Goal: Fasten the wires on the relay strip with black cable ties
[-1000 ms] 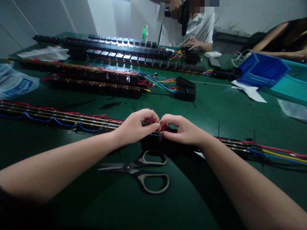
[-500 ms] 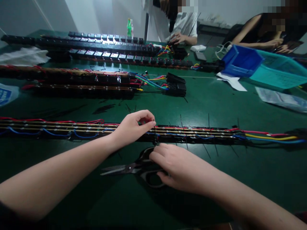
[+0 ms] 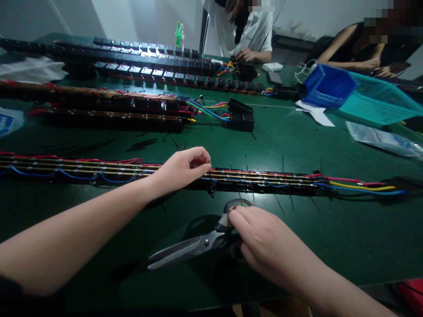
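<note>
A long black strip [image 3: 264, 181] carrying copper bars and red, blue and yellow wires runs across the green table in front of me. My left hand [image 3: 183, 169] rests on its middle, thumb and fingers pinched together on something I cannot make out. My right hand [image 3: 262, 240] is closed round the handles of the grey-handled scissors [image 3: 198, 244] and holds them just above the table, blades pointing left. Thin black cable-tie tails [image 3: 284, 200] stick out from the strip to the right of my left hand.
More black socket strips [image 3: 109, 115] with wiring lie further back, ending in a black terminal block [image 3: 242, 118]. A blue bin [image 3: 328, 86] and a teal basket [image 3: 380, 101] sit at the right. Two other people work at the far edge. A green bottle [image 3: 179, 35] stands at the back.
My right hand left the strip, came down onto the scissors and has lifted them by the handles. My left hand stayed pinched on the strip. The view shifted slightly.
</note>
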Motion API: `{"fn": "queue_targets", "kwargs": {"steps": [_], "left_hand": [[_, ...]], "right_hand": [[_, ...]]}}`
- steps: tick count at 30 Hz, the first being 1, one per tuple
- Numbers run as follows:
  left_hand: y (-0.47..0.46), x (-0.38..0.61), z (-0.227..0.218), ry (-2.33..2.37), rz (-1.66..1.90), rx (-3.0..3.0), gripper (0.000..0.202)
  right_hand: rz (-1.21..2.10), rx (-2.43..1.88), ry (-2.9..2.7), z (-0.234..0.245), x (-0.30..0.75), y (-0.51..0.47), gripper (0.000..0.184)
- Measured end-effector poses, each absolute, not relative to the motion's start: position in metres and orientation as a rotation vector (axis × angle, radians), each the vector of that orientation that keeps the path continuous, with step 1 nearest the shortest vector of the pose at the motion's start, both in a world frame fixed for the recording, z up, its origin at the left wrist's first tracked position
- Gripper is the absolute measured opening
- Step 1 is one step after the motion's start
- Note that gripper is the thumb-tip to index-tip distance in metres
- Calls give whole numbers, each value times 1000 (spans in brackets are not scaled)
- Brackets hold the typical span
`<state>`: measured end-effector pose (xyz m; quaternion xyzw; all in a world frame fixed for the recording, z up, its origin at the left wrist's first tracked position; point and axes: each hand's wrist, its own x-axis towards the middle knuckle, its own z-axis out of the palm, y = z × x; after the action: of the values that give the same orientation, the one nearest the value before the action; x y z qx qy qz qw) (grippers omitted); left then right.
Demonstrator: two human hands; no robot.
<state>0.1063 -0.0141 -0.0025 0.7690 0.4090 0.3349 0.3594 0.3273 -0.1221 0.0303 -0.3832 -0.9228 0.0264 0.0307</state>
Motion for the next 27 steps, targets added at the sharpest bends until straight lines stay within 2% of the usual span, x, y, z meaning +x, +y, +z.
{"fn": "queue_targets", "kwargs": {"steps": [4, 7, 9, 16, 21, 27], "left_hand": [[-22, 109, -4, 1068, 930, 2125, 10], [-28, 110, -8, 1069, 1017, 2243, 12], [-32, 111, -10, 1076, 1073, 2315, 14], [-43, 112, -11, 1270, 1220, 2387, 15], [-42, 110, -8, 1303, 1199, 2432, 18], [-43, 109, -4, 1285, 1178, 2496, 19]], "right_hand": [[-129, -1350, -2675, 35, 366, -112, 18], [-334, -1575, -2640, 33, 384, -97, 54], [-361, -1668, -2667, 29, 386, -89, 61], [-275, -1759, -2688, 19, 359, -78, 57], [-244, -1825, -2699, 24, 343, -76, 60], [-239, -1894, -2700, 29, 337, -77, 54]]}}
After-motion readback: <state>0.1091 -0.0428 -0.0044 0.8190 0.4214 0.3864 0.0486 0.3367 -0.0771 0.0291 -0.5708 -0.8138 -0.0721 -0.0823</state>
